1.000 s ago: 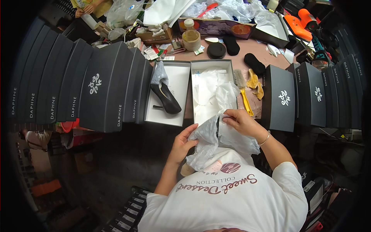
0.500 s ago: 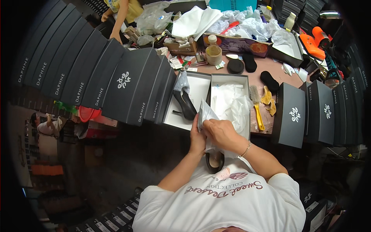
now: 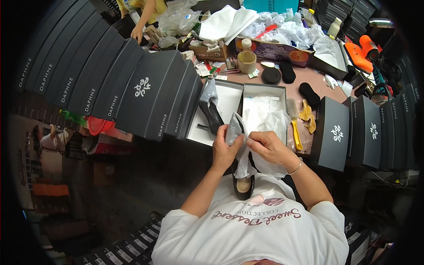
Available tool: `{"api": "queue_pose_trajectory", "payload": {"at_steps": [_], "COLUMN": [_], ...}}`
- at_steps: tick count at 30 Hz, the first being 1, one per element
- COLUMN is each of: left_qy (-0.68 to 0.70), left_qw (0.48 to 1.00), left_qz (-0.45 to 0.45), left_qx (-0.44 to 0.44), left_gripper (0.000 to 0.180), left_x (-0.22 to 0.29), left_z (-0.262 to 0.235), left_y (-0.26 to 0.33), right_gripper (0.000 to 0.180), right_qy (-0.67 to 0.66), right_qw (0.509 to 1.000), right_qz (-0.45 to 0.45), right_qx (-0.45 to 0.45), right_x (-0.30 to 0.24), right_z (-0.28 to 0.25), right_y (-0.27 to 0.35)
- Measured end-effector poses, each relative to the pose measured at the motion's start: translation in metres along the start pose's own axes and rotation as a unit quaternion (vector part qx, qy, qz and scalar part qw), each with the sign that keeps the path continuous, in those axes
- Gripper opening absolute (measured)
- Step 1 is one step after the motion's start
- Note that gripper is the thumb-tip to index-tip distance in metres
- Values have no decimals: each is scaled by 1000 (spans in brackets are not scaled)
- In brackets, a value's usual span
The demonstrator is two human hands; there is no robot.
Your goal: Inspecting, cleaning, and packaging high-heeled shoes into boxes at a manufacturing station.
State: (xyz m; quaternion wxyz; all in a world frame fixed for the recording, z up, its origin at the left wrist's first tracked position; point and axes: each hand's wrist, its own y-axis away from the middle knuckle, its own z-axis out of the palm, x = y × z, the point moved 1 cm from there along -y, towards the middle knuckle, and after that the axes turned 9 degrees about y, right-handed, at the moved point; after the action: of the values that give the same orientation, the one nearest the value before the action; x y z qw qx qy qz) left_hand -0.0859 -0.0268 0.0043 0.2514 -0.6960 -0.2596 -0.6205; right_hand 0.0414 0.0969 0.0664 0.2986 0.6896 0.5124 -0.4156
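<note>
In front of my chest is a black shoe (image 3: 243, 190), its heel end toward me and its far end wrapped in thin white tissue paper (image 3: 244, 168). My left hand (image 3: 224, 150) is closed round the wrapped end from the left, thumb on top. On the right, my right hand (image 3: 273, 152) pinches an edge of the tissue between thumb and fingers. A second black high-heeled shoe (image 3: 213, 115) lies just beyond my left hand in an open shoe box (image 3: 229, 98), its toe covered in greyish tissue. Beside it, the other box half (image 3: 276, 92) holds crumpled white paper (image 3: 263, 110).
Dark grey shoe boxes (image 3: 154, 92) stand in a row at left, more boxes (image 3: 333, 132) at right. A yellow-handled brush (image 3: 296, 134), yellow cloth (image 3: 305, 110), black pads (image 3: 271, 75) and a bottle (image 3: 247, 59) lie beyond. Another person's arm (image 3: 145, 20) reaches in at far left.
My right hand has moved right, away from my left, drawing the tissue edge out. My left thumb now lies over the wrapped end. The shoe's heel end shows more, nearer my chest.
</note>
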Motion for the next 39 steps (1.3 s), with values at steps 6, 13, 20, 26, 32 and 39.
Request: {"api": "queue_pose_trajectory", "payload": {"at_steps": [6, 13, 20, 26, 32, 39], "left_qy": [-97, -124, 372, 240, 149, 104], "left_qw": [992, 983, 868, 949, 980, 992], "left_qz": [85, 85, -214, -141, -73, -32], "left_qx": [-16, -109, -251, -148, -110, -67], "left_gripper": [73, 96, 96, 80, 73, 69], "left_x": [-7, 2, -1, -21, -31, -17], "left_z": [-3, -10, -54, -32, -26, -27], "left_y": [8, 14, -2, 13, 14, 8], "right_gripper": [13, 12, 14, 31, 38, 44], "right_qy": [140, 333, 434, 381, 304, 358], "right_qw": [982, 937, 883, 910, 941, 904], "right_qz": [-115, -102, -158, -162, -101, -83], "right_qx": [51, 27, 85, -15, -110, 218], "right_x": [-8, -5, -4, -10, 4, 22], "right_z": [20, 54, 76, 76, 58, 65], "right_y": [-6, -15, -10, 26, 47, -10]}}
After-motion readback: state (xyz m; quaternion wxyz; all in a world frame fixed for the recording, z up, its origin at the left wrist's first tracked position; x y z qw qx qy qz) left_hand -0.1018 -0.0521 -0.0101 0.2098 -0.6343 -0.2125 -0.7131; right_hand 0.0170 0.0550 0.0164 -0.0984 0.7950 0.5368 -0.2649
